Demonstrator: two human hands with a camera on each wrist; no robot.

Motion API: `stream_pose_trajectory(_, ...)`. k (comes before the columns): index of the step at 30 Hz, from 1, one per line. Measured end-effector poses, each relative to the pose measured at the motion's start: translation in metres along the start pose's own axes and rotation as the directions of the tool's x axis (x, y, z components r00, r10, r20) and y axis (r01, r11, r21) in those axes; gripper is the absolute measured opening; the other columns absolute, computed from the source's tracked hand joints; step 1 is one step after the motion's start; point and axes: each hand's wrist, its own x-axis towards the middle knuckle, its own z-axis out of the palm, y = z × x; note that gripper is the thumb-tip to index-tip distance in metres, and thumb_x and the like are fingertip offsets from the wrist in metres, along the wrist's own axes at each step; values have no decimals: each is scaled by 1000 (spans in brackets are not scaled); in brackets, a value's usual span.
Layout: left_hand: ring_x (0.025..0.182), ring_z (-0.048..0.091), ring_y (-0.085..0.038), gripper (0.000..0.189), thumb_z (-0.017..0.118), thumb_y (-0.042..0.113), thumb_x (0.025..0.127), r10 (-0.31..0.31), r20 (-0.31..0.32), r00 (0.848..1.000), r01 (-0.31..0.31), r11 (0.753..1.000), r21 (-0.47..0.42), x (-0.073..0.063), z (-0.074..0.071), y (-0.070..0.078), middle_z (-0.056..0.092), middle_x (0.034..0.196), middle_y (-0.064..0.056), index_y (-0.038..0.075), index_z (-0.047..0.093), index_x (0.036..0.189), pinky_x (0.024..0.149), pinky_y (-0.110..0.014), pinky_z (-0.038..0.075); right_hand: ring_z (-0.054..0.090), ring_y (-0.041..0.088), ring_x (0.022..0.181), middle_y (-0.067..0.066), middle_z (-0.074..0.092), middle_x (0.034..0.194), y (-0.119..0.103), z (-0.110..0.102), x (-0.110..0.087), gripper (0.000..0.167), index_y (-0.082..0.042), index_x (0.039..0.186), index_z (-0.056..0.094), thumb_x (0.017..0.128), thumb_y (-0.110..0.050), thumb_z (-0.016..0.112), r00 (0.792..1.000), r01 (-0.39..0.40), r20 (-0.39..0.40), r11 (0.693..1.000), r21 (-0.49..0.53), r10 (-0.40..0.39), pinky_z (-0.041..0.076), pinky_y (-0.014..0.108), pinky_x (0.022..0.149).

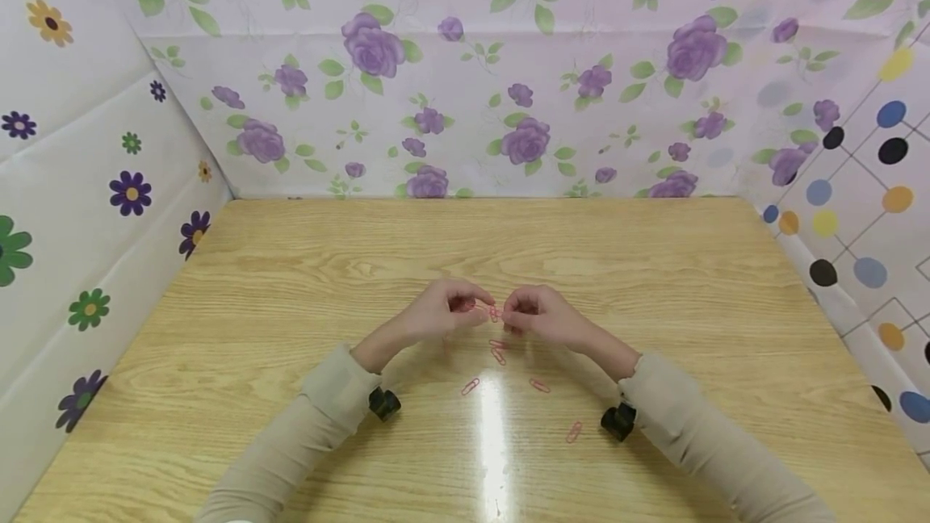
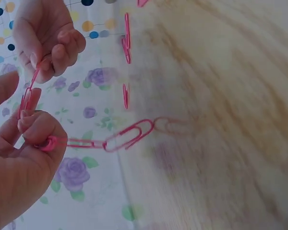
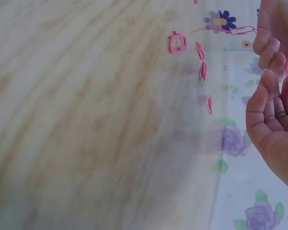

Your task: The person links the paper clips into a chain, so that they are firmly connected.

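Over the middle of the table, both hands meet fingertip to fingertip around pink paper clips. My left hand (image 1: pixel 445 310) pinches a short chain of linked paper clips (image 2: pixel 129 135); its end hangs below the fingers in the left wrist view. Between thumb and fingertip, my right hand (image 1: pixel 546 316) pinches one paper clip (image 2: pixel 35 76), which meets another clip (image 2: pixel 25 101) at the left fingers. In the right wrist view the curled fingers (image 3: pixel 271 108) partly hide this meeting point. Part of the chain (image 3: pixel 243 30) shows beyond the left hand there.
Several loose pink paper clips lie on the wooden table (image 1: pixel 349 265) nearer the body, including one clip (image 1: pixel 471 387) at left, one clip (image 1: pixel 539 385) at right and one clip (image 1: pixel 574 432) near the right wrist camera (image 1: pixel 618 422). A flowered sheet (image 1: pixel 465 111) stands behind the table.
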Motion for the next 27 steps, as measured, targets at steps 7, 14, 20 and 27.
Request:
stream_pose_trajectory(7, 49, 29, -7, 22, 70, 13, 81, 106, -70, 992, -91, 977, 191, 2, 7, -7, 37, 56, 4, 4, 69, 100, 48, -19, 26, 56, 29, 71, 28, 55, 80, -2, -2, 0, 25, 14, 93, 54, 96, -9, 44, 995, -27, 100, 998, 62, 20, 49, 47, 67)
stream_pose_trajectory(14, 50, 30, -8, 13, 71, 16, 80, 210, -118, 971, -173, 949, 262, 1, 10, -9, 38, 55, 4, 7, 72, 90, 47, -20, 26, 54, 20, 69, 25, 54, 80, -3, -3, 0, 28, 17, 99, 50, 96, -10, 43, 984, -104, 162, 979, 178, 76, 48, 38, 66)
stream_pose_trajectory(20, 52, 34, -6, 10, 71, 15, 80, 201, -132, 971, -152, 939, 308, 1, 11, -9, 47, 59, 5, 8, 73, 86, 48, -18, 28, 56, 25, 70, 22, 55, 80, -3, -6, 1, 30, 17, 100, 50, 97, -12, 43, 983, -112, 165, 980, 163, 85, 49, 42, 68)
stream_pose_trajectory(27, 56, 42, -9, 9, 70, 13, 81, 167, -198, 966, -110, 957, 269, 1, 2, -11, 56, 64, 4, 6, 72, 87, 51, -21, 35, 56, 26, 68, 22, 59, 78, 3, -20, 9, 22, 10, 96, 59, 93, -10, 51, 996, -86, 6, 993, -79, 86, 49, 38, 63)
